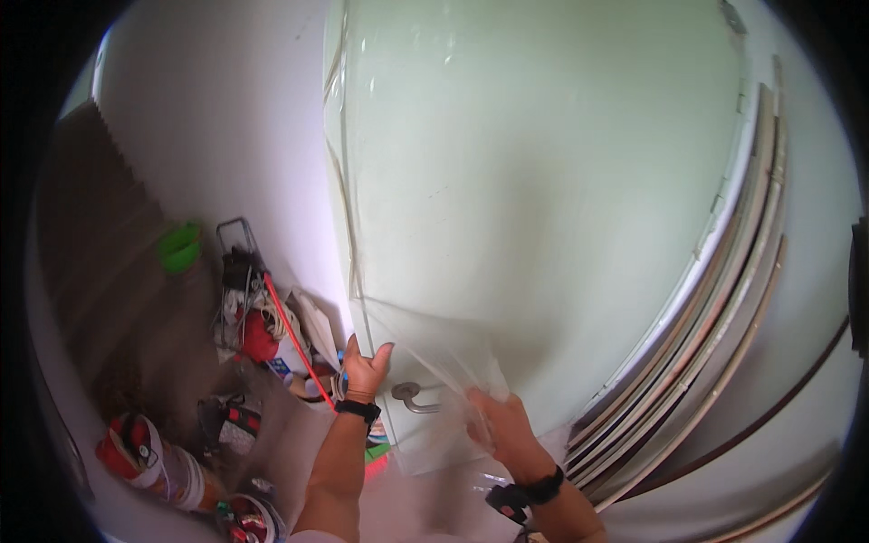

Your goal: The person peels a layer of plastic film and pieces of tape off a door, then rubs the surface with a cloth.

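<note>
A pale green door [543, 203] stands before me, with a metal lever handle [414, 399] low on its left side. My right hand [499, 421] grips a bunched piece of clear plastic film [461, 360]. Stretched folds of the film run from this hand up to the door's left edge. Part of the handle shows between my two hands. At that left edge is my left hand [366, 373], thumb and fingers spread apart; whether it presses on the edge is hard to tell. More loose film [334, 156] hangs along the edge higher up.
Long boards or strips [719, 298] lean against the wall on the right. At left, a folding trolley [237, 258], a red pole [299, 339] and piled goods line the wall. A green bucket [180, 248] stands by the stairs [95, 203]; filled buckets [173, 475] sit at lower left.
</note>
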Tool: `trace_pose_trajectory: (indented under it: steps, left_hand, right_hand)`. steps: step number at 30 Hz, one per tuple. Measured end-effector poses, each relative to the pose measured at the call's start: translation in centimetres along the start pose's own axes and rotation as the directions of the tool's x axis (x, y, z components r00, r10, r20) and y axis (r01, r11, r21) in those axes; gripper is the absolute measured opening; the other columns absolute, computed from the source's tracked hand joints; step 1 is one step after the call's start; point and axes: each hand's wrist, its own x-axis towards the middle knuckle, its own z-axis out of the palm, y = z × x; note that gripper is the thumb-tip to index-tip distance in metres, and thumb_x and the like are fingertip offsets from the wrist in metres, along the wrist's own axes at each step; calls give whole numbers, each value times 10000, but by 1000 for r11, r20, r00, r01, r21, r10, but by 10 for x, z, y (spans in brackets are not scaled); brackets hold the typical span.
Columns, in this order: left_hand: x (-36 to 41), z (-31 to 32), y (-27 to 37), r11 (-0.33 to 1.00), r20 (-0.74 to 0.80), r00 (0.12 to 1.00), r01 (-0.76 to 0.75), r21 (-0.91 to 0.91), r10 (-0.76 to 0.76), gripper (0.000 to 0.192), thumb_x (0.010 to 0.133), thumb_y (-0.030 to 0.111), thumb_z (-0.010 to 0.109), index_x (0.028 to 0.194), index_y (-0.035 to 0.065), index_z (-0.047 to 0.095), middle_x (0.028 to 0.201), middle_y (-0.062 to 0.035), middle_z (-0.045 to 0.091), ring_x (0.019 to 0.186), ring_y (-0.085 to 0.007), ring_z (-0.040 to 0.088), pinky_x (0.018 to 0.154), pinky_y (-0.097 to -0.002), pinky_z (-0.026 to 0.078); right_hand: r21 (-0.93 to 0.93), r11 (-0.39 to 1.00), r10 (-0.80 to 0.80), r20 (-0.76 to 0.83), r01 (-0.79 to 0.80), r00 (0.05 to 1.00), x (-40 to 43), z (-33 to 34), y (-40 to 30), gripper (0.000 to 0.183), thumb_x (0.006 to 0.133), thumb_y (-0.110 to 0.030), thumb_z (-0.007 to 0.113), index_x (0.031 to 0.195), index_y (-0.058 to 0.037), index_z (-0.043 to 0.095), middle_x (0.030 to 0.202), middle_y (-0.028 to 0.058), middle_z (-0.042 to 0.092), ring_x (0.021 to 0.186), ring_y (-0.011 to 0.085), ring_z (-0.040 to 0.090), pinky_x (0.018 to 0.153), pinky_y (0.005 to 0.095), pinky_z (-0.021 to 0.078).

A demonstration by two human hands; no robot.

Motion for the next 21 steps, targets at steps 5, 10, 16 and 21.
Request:
trace_pose_trajectory:
  steps: [5,10,16,21]
  left_hand:
    - [1,5,-13,992,37,992,123,-4,-123,578,707,375,717,939,-111,506,738,-233,594,683,-353,570,660,-374,461]
    - [10,-21,-12,978,72,987,132,164,-145,596,714,434,689,939,-91,518,780,-228,606,739,-371,582,687,-392,465]
    - [19,-6,2,977,191,962,177,116,-196,600,720,464,667,970,-66,540,900,-232,601,862,-381,572,766,-409,449]
    - [15,-10,-7,986,201,966,157,54,-165,557,723,437,676,972,-45,550,912,-227,596,872,-369,571,767,-403,448]
  right_hand:
    - [594,804,82,-145,20,986,-122,-43,-95,154,826,-69,565,972,-24,579,814,39,582,682,103,529,584,231,423]
    - [-56,988,-150,-507,141,849,-260,-93,-155,167,789,-36,614,953,-16,591,883,73,613,794,127,569,688,260,467]
    - [-608,623,-589,-779,-492,215,-485,-202,-176,434,857,-351,514,1147,-34,450,925,110,584,822,197,571,767,321,455]
    - [-312,245,-435,-881,-918,184,-543,-232,-139,405,849,-372,501,1085,-44,493,926,124,594,828,220,580,765,344,458]
